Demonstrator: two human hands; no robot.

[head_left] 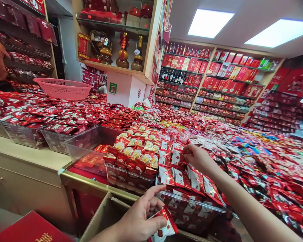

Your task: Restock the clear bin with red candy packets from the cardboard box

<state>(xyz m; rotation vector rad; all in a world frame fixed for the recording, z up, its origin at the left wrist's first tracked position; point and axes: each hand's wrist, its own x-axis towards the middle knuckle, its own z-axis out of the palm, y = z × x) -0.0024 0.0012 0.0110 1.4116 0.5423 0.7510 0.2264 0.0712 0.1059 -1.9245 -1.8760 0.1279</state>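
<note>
In the head view, my left hand (143,215) is closed on a red-and-white snack packet (164,226), gripped under the thumb above an open cardboard box (111,208). My index finger points out toward the clear plastic bin (192,201). That bin is filled with rows of the same red-and-white packets (183,177). Over its back part is my right hand (200,159), fingers pinched at the edge of a standing packet (177,156). Left of it, another clear bin (128,178) holds red packets with a yellow round picture (137,153).
A mostly unfilled clear bin (86,144) has a few red packets inside. Heaps of red packets (267,168) spread to the right. A pink basket (63,89) rests on the left heap. Display shelves (204,80) line the back. A red box (30,228) is at lower left.
</note>
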